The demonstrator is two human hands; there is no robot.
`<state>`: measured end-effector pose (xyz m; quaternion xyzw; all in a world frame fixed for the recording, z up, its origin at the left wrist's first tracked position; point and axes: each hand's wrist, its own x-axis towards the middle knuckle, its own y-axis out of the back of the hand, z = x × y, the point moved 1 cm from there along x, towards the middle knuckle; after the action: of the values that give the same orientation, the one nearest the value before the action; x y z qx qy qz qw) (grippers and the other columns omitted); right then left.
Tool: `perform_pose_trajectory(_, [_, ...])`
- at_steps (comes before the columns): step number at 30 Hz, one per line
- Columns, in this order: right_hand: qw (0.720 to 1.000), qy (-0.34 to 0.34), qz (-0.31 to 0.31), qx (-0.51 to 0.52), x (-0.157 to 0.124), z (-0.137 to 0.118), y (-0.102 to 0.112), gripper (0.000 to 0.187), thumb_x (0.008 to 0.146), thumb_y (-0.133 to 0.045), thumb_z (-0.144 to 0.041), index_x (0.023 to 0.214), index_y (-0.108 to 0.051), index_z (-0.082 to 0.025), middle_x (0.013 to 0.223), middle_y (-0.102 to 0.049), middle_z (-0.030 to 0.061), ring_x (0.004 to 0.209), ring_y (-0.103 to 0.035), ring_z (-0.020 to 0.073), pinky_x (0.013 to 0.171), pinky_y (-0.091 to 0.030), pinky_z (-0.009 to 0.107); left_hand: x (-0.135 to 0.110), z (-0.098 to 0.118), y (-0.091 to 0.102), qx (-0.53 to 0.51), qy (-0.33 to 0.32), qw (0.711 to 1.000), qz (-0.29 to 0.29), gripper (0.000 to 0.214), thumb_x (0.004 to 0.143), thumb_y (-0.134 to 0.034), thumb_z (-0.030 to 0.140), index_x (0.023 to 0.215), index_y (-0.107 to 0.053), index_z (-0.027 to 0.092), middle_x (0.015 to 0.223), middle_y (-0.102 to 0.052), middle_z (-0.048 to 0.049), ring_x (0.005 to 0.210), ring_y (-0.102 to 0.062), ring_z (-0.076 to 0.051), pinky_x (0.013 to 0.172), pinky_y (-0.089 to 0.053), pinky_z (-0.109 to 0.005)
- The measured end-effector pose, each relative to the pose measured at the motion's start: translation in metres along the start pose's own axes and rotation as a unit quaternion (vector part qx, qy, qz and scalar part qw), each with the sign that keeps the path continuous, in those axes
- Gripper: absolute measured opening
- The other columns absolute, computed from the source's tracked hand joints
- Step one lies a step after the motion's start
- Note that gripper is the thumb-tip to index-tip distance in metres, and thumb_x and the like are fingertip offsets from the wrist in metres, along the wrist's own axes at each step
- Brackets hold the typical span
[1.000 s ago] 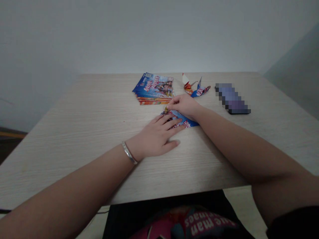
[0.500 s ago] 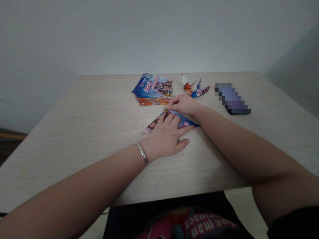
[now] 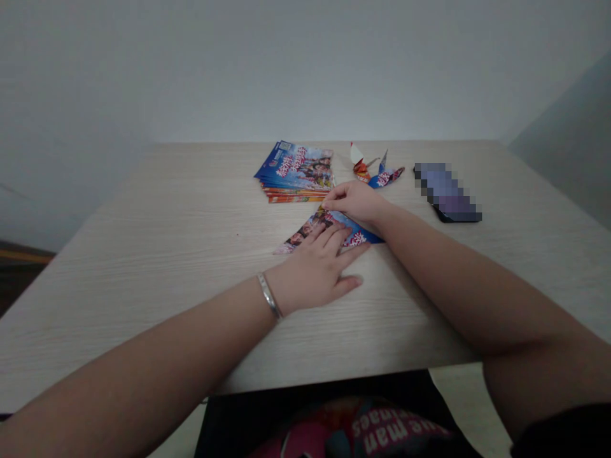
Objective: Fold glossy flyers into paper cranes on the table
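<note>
A folded sheet of printed blue paper [image 3: 305,234] lies flat on the wooden table [image 3: 181,216], shaped like a triangle. My left hand [image 3: 317,267], with a silver bracelet on the wrist, lies flat on its near edge with the fingers stretched out. My right hand [image 3: 356,202] pinches the paper's far tip with curled fingers, pressing it down. Much of the sheet is hidden under both hands.
A stack of printed blue sheets [image 3: 296,173] lies just behind the hands. Two folded paper cranes [image 3: 375,172] stand to its right. A dark phone [image 3: 449,193] lies at the right. A pale wall rises behind the table's far edge.
My left hand slid right along the fold, uncovering the paper's left point, then drew back slightly. My right hand kept its pinch on the far tip.
</note>
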<state>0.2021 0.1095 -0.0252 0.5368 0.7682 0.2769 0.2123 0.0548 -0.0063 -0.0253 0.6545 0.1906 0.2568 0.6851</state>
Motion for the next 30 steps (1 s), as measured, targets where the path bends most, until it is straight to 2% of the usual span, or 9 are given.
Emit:
perform_pose_trajectory(5, [1.0, 0.018, 0.019, -0.012, 0.0, 0.005, 0.003, 0.01, 0.082, -0.07, -0.019, 0.086, -0.079, -0.017, 0.089, -0.078, 0.0055, 0.084, -0.07, 0.0177, 0.085, -0.053, 0.032, -0.022, -0.014, 0.001, 0.002, -0.001, 0.999, -0.04, 0.074, 0.101, -0.03, 0.061, 0.155, -0.032, 0.01, 0.162, -0.031, -0.0174, 0.152, -0.023, -0.032, 0.125, -0.012, -0.053])
perform_pose_trajectory(10, [0.999, 0.04, 0.033, -0.016, 0.001, 0.012, 0.002, 0.01, 0.082, -0.071, -0.02, 0.088, -0.078, -0.017, 0.089, -0.078, 0.0054, 0.083, -0.07, 0.0181, 0.085, -0.054, 0.034, -0.033, -0.028, 0.009, 0.028, 0.057, 0.997, -0.054, 0.078, 0.099, -0.031, 0.065, 0.154, -0.032, 0.011, 0.164, -0.023, -0.0193, 0.154, -0.018, -0.033, 0.124, -0.019, -0.052])
perform_pose_trajectory(13, [0.997, 0.036, 0.062, -0.029, -0.002, 0.014, 0.002, 0.017, 0.081, -0.07, -0.017, 0.097, -0.077, -0.014, 0.091, -0.076, 0.0068, 0.081, -0.069, 0.0172, 0.081, -0.054, 0.033, -0.034, -0.035, 0.012, 0.025, 0.048, 0.996, -0.073, 0.076, 0.099, -0.029, 0.065, 0.156, -0.029, 0.014, 0.165, -0.019, -0.0179, 0.154, -0.016, -0.032, 0.123, -0.022, -0.053])
perform_pose_trajectory(16, [0.986, 0.096, 0.117, -0.072, -0.012, 0.01, 0.008, 0.031, 0.08, -0.071, -0.017, 0.11, -0.073, -0.015, 0.103, -0.074, 0.0081, 0.077, -0.066, 0.0156, 0.077, -0.053, 0.031, -0.033, -0.04, 0.013, 0.027, 0.048, 0.996, -0.075, 0.072, 0.101, -0.027, 0.062, 0.157, -0.029, 0.017, 0.165, -0.018, -0.0163, 0.154, -0.018, -0.032, 0.122, -0.024, -0.051])
perform_pose_trajectory(17, [0.979, 0.133, 0.118, -0.098, -0.017, 0.007, 0.011, 0.026, 0.08, -0.07, -0.019, 0.105, -0.074, -0.014, 0.104, -0.073, 0.0086, 0.077, -0.065, 0.0157, 0.078, -0.053, 0.032, -0.033, -0.04, 0.012, 0.028, 0.052, 0.995, -0.074, 0.073, 0.101, -0.027, 0.062, 0.157, -0.029, 0.015, 0.165, -0.018, -0.0168, 0.154, -0.018, -0.032, 0.122, -0.025, -0.051])
perform_pose_trajectory(19, [0.966, 0.2, 0.05, -0.154, -0.028, -0.001, 0.014, 0.013, 0.083, -0.067, -0.019, 0.091, -0.076, -0.015, 0.093, -0.074, 0.0067, 0.085, -0.066, 0.0178, 0.082, -0.05, 0.031, -0.032, -0.041, 0.01, 0.028, 0.057, 0.995, -0.072, 0.078, 0.1, -0.027, 0.064, 0.157, -0.026, 0.011, 0.165, -0.018, -0.0189, 0.154, -0.017, -0.033, 0.123, -0.023, -0.05])
perform_pose_trajectory(22, [0.95, 0.218, -0.049, -0.217, -0.047, -0.011, 0.014, 0.013, 0.084, -0.067, -0.021, 0.093, -0.077, -0.018, 0.093, -0.076, 0.0047, 0.087, -0.067, 0.0178, 0.081, -0.049, 0.029, -0.032, -0.042, 0.006, 0.018, 0.057, 0.996, -0.065, 0.084, 0.099, -0.026, 0.066, 0.158, -0.021, 0.006, 0.165, -0.015, -0.022, 0.155, -0.012, -0.034, 0.124, -0.02, -0.05])
perform_pose_trajectory(27, [0.902, 0.252, -0.027, -0.348, -0.076, -0.01, 0.01, 0.026, 0.095, -0.054, -0.019, 0.108, -0.077, -0.022, 0.116, -0.075, 0.0061, 0.105, -0.068, 0.0208, 0.091, -0.05, 0.033, -0.034, -0.044, 0.004, 0.011, 0.038, 0.998, -0.041, 0.077, 0.1, -0.028, 0.063, 0.158, -0.026, 0.012, 0.165, -0.014, -0.0219, 0.155, -0.013, -0.035, 0.123, -0.02, -0.052])
perform_pose_trajectory(30, [0.889, 0.26, 0.003, -0.376, -0.085, 0.002, 0.009, 0.031, 0.097, -0.051, -0.018, 0.115, -0.075, -0.026, 0.121, -0.074, 0.0045, 0.104, -0.069, 0.0196, 0.086, -0.053, 0.032, -0.034, -0.044, 0.004, 0.01, 0.029, 0.999, -0.034, 0.072, 0.101, -0.03, 0.06, 0.158, -0.028, 0.016, 0.164, -0.018, -0.0201, 0.154, -0.018, -0.034, 0.122, -0.022, -0.053])
